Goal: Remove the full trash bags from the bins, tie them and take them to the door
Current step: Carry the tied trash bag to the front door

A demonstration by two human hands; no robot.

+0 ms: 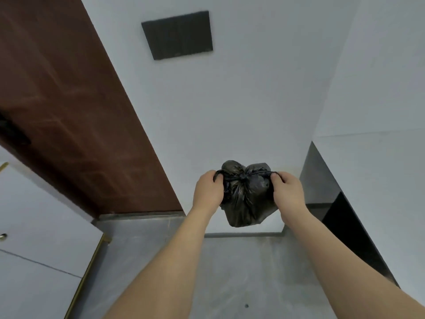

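Both hands, left [208, 189] and right [287, 191], pinch the bag [247, 199] ends, the knot between them nearly tight; setting down by the door [69, 100] remains.

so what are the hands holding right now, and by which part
Both hold the black trash bag up off the floor. The left hand and the right hand each pinch one tied end of its twisted top, either side of the knot.
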